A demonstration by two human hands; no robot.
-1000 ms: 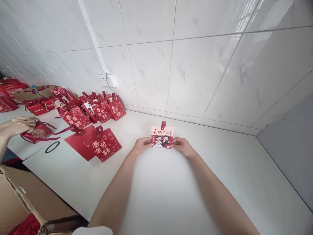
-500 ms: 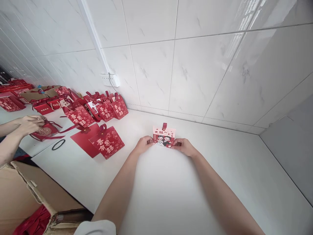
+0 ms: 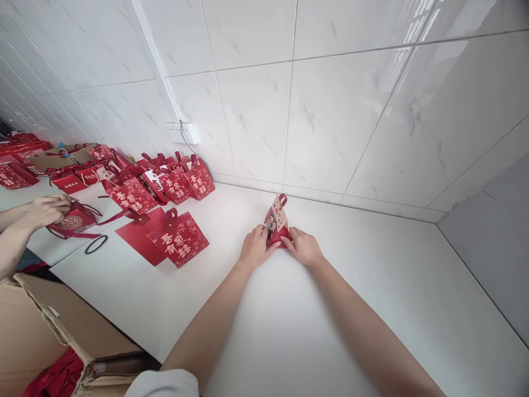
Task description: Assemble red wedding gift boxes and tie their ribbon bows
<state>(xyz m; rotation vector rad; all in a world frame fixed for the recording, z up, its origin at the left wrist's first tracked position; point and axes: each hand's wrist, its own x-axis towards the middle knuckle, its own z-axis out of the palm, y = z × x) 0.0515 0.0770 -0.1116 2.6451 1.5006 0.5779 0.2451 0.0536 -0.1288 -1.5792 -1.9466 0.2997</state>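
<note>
Between my two hands a small red and pink gift box (image 3: pixel 276 220) stands on the white table, turned so that one narrow red side faces me. Cartoon figures show on its left face, and a dark red ribbon loop sticks up from its top. My left hand (image 3: pixel 257 246) has its fingers closed on the left side of the box, thumb near the bottom front. On the other side my right hand (image 3: pixel 305 246) grips the right edge, its thumb pressed against the red side. My fingertips behind the box are partly hidden.
Left of my arms lie a red gift box with white lettering (image 3: pixel 181 240) and a flat red piece (image 3: pixel 138 237). Several red boxes (image 3: pixel 173 184) line the wall. Another person's hands (image 3: pixel 52 209) hold a red box (image 3: pixel 76 220). A black ring (image 3: pixel 96 244) and an open carton (image 3: pixel 78 325) are nearby.
The gift box has turned from its picture face toward me to a narrow side toward me. My hands have come closer together around it.
</note>
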